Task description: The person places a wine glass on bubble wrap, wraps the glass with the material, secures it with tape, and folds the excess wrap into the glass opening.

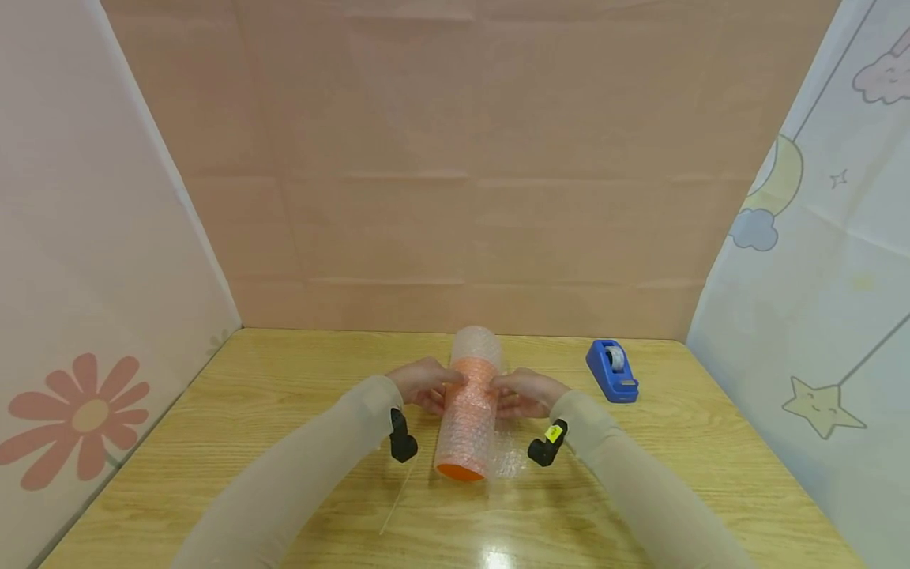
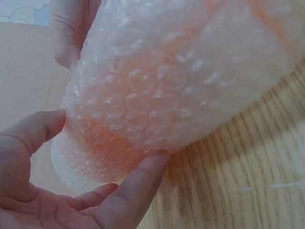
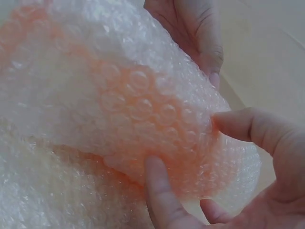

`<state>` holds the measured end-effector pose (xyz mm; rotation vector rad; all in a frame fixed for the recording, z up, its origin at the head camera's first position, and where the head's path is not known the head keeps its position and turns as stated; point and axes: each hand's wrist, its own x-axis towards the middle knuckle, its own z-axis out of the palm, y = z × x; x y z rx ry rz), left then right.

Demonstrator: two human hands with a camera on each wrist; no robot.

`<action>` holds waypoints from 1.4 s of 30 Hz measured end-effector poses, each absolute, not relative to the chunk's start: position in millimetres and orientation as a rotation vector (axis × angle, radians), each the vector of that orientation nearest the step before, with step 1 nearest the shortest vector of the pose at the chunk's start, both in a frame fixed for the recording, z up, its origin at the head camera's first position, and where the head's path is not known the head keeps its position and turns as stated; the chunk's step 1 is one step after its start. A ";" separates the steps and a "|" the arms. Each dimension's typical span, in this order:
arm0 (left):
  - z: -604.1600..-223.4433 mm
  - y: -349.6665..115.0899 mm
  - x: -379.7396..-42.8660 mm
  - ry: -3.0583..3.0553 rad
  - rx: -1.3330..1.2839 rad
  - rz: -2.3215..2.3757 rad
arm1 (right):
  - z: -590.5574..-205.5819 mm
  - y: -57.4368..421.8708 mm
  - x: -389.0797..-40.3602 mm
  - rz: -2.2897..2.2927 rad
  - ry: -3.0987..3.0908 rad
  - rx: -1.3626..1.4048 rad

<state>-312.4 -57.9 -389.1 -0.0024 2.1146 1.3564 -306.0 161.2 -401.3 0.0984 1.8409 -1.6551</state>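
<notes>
Bubble-wrapped orange cylinder [image 1: 465,431] is laid lengthwise on the bench [image 1: 298,442], sandwiched right between left grip [image 1: 425,384] and right grip [image 1: 529,392], both clamped on its sides around mid-length. Some loose bubble wrap [image 1: 510,462] is spread by its right side, near end.

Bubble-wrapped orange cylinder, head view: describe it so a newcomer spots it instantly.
At the middle of the light wood-grain table, the person's left hand and right hand hold the bubble-wrapped orange cylinder from either side. Its long axis points away from the person, and orange shows through clear bubbles, unlike the smaller, unwrapped blue tape dispenser to its right.
</notes>
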 end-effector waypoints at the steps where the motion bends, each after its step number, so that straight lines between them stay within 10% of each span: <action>1: -388.8 -57.9 -312.3 2.115 0.004 1.355 | -400.6 161.0 -305.7 -1.660 1.838 0.095; 42: -393.8 -62.3 -310.0 2.079 0.029 1.349 | -398.5 151.9 -300.4 -1.597 1.957 0.062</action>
